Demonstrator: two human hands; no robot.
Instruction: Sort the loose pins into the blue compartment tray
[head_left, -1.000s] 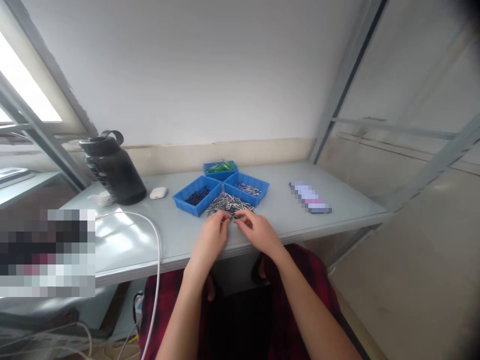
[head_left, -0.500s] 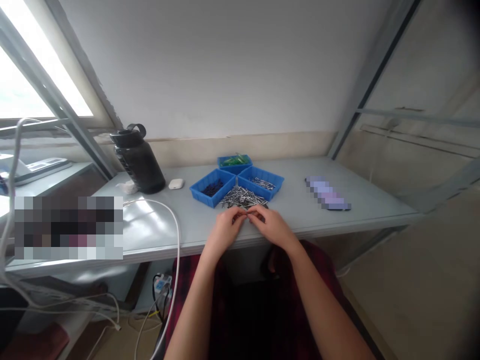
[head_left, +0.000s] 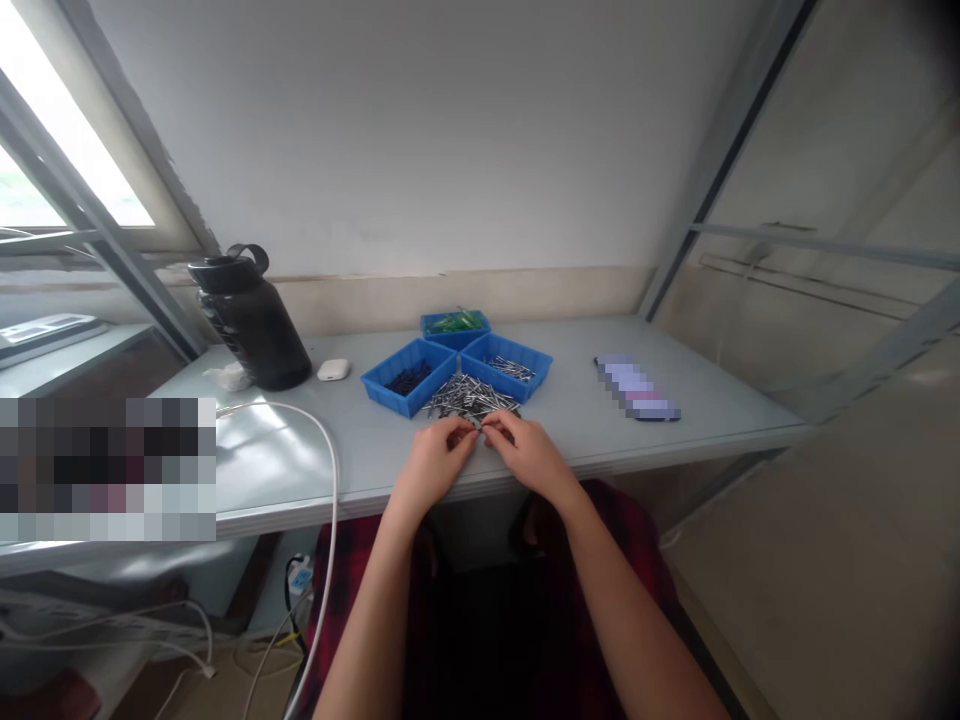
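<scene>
My left hand (head_left: 437, 458) and my right hand (head_left: 527, 452) meet fingertip to fingertip close to the table's front edge. Both are closed in a pinch on something small and dark, too small to name. Just beyond the fingers lies a loose pile of thin silvery metal pins (head_left: 474, 396). Behind it, a blue bin (head_left: 386, 398) on the left holds small dark pieces, and a blue bin (head_left: 543, 366) on the right holds more silvery pins. A third blue bin (head_left: 454, 341) at the back contains green translucent pieces.
A dark water bottle (head_left: 259, 335) and a white earbud case (head_left: 334, 370) stand at left. A white cable (head_left: 334, 480) hangs over the front edge of the grey table (head_left: 585, 420). At right lies a phone (head_left: 637, 388), its screen blurred out.
The whole view has shifted, so things appear a little further left. Both hands stay pinched together in front of the pile, with a slight change in their fingers.
</scene>
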